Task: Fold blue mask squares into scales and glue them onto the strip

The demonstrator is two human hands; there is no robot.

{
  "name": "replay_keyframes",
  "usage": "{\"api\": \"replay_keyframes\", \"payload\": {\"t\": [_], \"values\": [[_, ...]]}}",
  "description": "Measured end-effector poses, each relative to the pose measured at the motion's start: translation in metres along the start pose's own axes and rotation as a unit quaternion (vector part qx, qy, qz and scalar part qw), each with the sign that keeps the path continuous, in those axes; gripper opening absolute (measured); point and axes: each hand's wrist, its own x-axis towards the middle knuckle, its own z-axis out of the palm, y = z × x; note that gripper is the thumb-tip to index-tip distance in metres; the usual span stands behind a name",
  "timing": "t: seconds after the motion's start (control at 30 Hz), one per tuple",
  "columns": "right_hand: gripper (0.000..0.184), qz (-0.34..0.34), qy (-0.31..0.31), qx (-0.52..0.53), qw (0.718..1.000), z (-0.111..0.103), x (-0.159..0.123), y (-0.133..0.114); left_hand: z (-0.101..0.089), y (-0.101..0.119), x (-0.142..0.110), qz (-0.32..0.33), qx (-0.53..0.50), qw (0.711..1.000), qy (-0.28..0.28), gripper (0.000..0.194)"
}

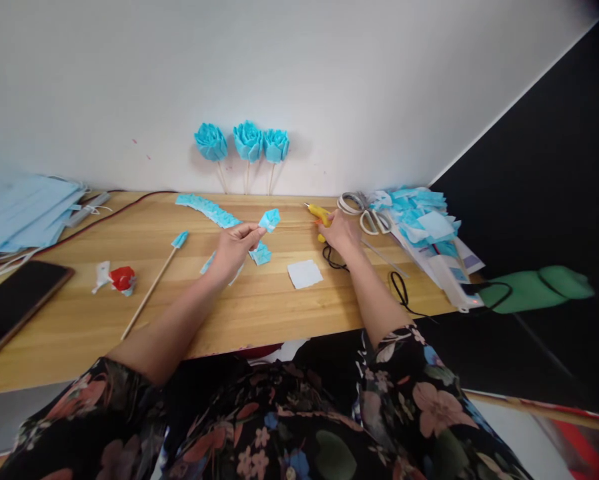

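Between the thumb and fingers of my left hand (234,250) is a small folded blue petal (270,220), raised above the table. My right hand (341,233) is closed around a yellow glue gun (319,213), its nozzle pointing up and left; part of its body is hidden by the fingers. A curved row of blue folded petals (207,208) runs behind my left hand, and a loose petal (261,253) lies just below it. To the left, a thin wooden stick (149,290) carries a small blue bud (180,239). A white square pad (305,274) lies between my forearms.
Three blue flowers on sticks (248,141) lean against the wall. Scissors (374,221), tape rolls (352,203) and blue scraps (419,213) are at right, near a power strip (452,283) and green bottle (534,289). Face masks (24,210), a phone (17,303) and red wrapper (123,279) lie left.
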Motion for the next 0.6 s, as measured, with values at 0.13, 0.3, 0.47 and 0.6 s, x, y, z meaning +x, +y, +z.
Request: {"api": "replay_keyframes", "payload": {"t": [0.13, 0.3, 0.47, 0.6], "values": [[0.035, 0.004, 0.037, 0.022, 0.999, -0.009, -0.006, 0.009, 0.0, -0.003, 0.001, 0.002, 0.001, 1.0, 0.003, 0.033], [0.038, -0.015, 0.025, 0.013, 0.999, -0.022, -0.016, 0.02, -0.001, -0.008, 0.003, -0.001, -0.003, 1.0, 0.006, 0.031], [0.075, -0.02, -0.026, -0.066, 0.997, -0.023, -0.011, 0.009, -0.002, -0.006, 0.003, -0.008, 0.002, 1.0, 0.01, 0.028], [0.062, -0.046, -0.086, -0.072, 0.993, -0.019, 0.004, 0.003, -0.003, -0.003, 0.002, 0.002, 0.015, 1.0, 0.016, 0.026]]}}
